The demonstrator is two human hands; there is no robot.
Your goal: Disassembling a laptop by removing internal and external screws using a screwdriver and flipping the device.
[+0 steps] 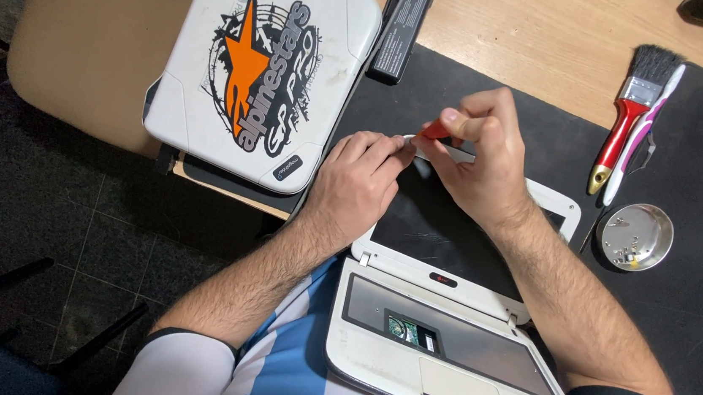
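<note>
A small white laptop (405,355) lies open in front of me, its keyboard bay bare with a circuit part showing. Its dark screen (434,226) rests on the black mat (690,295). My left hand (357,185) presses its fingertips on the top left corner of the screen frame. My right hand (478,153) pinches an orange-handled tool (435,130) and holds its tip at that same corner, right beside my left fingers.
A white laptop lid (265,67) with a black and orange sticker sits at the upper left, a black battery (403,24) beside it. A red-handled brush (630,112), a white and pink toothbrush (641,134) and a small metal dish (636,237) lie at the right. A tan chair (86,39) stands beyond the desk edge.
</note>
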